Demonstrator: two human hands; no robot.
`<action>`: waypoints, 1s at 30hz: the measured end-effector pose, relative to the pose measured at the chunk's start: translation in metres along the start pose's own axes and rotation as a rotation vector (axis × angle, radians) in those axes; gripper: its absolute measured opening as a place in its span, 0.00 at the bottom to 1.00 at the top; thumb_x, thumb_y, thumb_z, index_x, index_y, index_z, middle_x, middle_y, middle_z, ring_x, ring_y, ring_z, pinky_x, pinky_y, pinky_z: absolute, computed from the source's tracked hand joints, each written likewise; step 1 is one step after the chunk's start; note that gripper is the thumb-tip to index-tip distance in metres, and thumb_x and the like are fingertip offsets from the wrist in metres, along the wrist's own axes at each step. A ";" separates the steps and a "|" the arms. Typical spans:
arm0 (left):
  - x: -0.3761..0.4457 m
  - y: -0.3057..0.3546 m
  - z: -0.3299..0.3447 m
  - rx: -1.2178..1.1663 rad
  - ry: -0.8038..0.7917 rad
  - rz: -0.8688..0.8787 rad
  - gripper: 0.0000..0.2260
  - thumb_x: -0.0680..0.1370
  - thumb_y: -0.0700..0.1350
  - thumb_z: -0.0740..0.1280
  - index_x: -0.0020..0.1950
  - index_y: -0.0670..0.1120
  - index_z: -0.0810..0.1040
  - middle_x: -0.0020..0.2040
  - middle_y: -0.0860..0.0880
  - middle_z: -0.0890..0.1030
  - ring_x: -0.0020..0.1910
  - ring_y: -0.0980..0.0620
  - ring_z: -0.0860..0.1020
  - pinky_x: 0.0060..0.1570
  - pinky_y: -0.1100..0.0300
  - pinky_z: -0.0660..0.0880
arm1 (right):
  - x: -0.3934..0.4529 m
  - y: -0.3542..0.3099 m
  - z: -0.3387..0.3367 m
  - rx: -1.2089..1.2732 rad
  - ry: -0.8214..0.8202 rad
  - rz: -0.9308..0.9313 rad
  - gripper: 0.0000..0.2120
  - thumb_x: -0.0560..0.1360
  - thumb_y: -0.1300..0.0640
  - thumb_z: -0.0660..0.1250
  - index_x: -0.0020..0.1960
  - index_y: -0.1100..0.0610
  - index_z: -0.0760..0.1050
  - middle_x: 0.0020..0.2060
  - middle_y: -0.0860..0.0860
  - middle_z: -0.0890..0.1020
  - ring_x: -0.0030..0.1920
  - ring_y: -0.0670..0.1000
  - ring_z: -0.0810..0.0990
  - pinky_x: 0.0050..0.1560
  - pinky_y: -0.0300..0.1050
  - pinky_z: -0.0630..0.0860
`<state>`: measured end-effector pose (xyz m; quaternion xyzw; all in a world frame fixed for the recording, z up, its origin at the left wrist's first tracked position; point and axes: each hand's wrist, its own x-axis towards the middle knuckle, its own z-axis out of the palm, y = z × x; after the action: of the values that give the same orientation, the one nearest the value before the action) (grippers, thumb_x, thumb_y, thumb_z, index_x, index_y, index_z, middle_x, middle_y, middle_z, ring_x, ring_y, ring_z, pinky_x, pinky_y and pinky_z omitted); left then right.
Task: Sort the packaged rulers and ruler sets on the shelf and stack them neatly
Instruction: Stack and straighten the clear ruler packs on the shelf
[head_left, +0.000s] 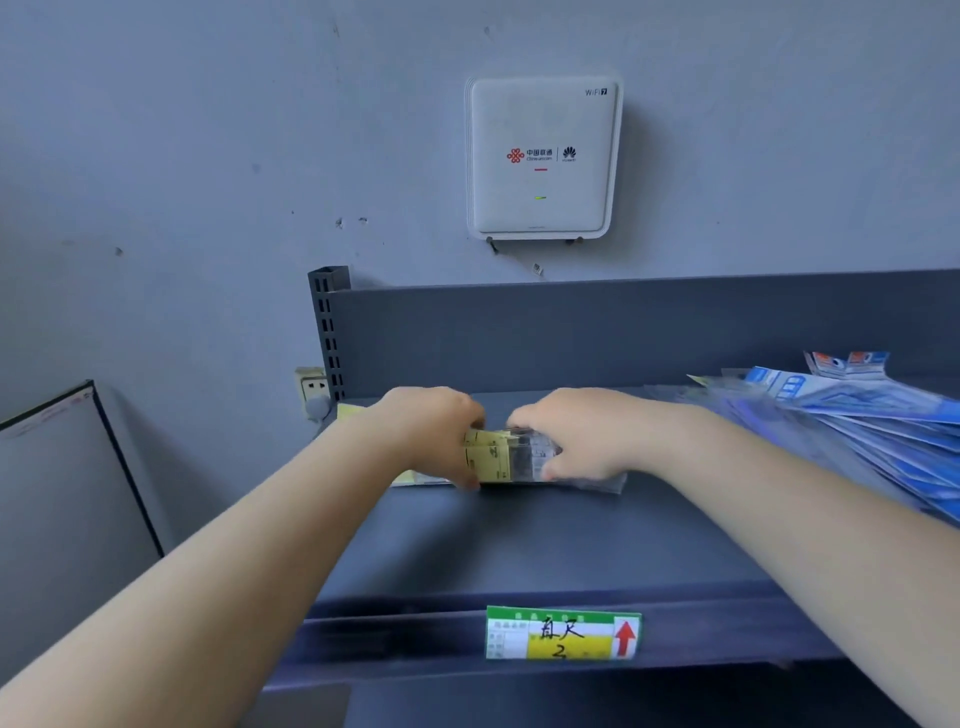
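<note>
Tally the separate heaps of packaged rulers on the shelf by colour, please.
Yellow-labelled ruler stack, gripped by left hand and right hand: 1
Blue ruler-set pile, loose at the right: 1
Total: 2 heaps; single packs too blurred to count.

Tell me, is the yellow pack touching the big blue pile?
Apart. The head view shows the yellow pack, held between the left hand and right hand, with bare grey shelf separating it from the blue pile.

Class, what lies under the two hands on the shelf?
A stack of yellow and clear ruler packs, gripped by the left hand and right hand on the shelf. The hands hide the stack's ends and count.
</note>
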<state>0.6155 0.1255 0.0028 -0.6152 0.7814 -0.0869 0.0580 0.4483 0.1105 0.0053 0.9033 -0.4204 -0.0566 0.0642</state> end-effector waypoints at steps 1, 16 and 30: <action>0.002 0.002 0.001 -0.017 -0.034 0.004 0.22 0.70 0.58 0.70 0.60 0.50 0.73 0.48 0.54 0.74 0.46 0.50 0.72 0.44 0.59 0.68 | -0.004 0.004 -0.002 0.024 0.009 0.012 0.23 0.74 0.51 0.66 0.67 0.51 0.66 0.59 0.47 0.76 0.58 0.52 0.75 0.50 0.47 0.73; 0.007 0.002 0.004 0.013 -0.038 0.061 0.21 0.69 0.58 0.72 0.58 0.53 0.73 0.48 0.55 0.75 0.45 0.52 0.72 0.40 0.60 0.68 | -0.063 0.024 0.046 0.195 0.333 0.159 0.35 0.77 0.46 0.61 0.77 0.48 0.46 0.76 0.42 0.51 0.75 0.43 0.50 0.73 0.41 0.48; 0.003 0.007 0.005 -0.012 -0.018 0.062 0.19 0.70 0.58 0.71 0.57 0.53 0.73 0.47 0.55 0.74 0.45 0.52 0.71 0.43 0.58 0.70 | -0.032 -0.005 0.040 0.061 0.268 0.156 0.29 0.78 0.46 0.57 0.74 0.57 0.54 0.72 0.51 0.63 0.71 0.52 0.62 0.70 0.48 0.59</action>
<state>0.6092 0.1236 -0.0039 -0.5917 0.8001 -0.0749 0.0642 0.4252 0.1350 -0.0330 0.8690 -0.4783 0.0824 0.0966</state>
